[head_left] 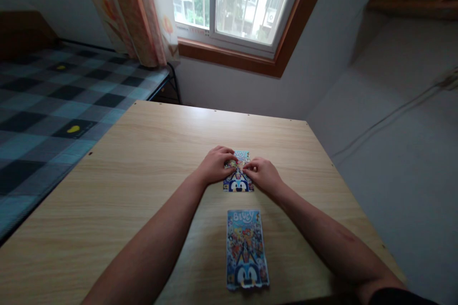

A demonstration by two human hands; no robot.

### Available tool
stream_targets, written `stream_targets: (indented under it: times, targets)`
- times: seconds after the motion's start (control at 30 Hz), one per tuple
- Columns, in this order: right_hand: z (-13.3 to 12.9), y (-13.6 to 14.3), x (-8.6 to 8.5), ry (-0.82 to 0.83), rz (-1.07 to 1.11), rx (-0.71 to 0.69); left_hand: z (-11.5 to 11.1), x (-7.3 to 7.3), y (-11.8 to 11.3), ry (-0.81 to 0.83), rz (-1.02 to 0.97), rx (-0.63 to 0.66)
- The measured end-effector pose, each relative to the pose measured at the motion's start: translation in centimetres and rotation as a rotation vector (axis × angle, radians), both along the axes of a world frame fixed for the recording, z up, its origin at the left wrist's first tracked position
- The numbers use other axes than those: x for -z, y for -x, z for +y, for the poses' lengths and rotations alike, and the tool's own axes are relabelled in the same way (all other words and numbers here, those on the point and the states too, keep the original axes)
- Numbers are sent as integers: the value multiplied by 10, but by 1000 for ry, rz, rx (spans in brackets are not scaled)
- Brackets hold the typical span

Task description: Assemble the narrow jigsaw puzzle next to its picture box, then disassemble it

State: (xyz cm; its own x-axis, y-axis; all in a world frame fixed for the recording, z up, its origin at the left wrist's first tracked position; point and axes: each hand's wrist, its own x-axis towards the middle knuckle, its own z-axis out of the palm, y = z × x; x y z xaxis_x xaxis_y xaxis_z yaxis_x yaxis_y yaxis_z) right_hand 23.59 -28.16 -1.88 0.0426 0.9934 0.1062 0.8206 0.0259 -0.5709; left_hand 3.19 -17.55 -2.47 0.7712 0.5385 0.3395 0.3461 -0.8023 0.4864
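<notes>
A small colourful Bluey picture lies flat on the wooden table, with a blue cartoon dog's face at its near end. Over its left side rests my left hand, thumb and fingers apart, fingertips touching the picture. My right hand is at the right side, thumb and fingertips pinched together over the middle of the picture; anything between them is too small to make out. Nearer to me lies a larger Bluey packet with the same design and a ragged near edge. Neither hand touches it.
A bed with a checked cover stands to the left of the table. Beyond the far table edge are a window and a patterned curtain. A cable hangs along the right wall, below a wooden shelf.
</notes>
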Motion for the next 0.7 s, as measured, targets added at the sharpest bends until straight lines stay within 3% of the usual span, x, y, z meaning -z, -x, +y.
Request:
stream_targets:
  times: [0.17,0.27,0.43,0.5,0.7]
  targets:
    - [-6,1,5,-56,-9,-16,0,-1,0,3,7,-2]
    - [-15,-9,8,-156,158,5,0,-3,0,9,9,-3]
    - [-60,-27,2,-271,354,163,1,-5,1,43,4,-13]
    - [-88,-22,-5,-282,295,93,0,-6,1,60,-10,-27]
    - [-164,34,-14,-394,2,-346,-6,-19,4,0,45,21]
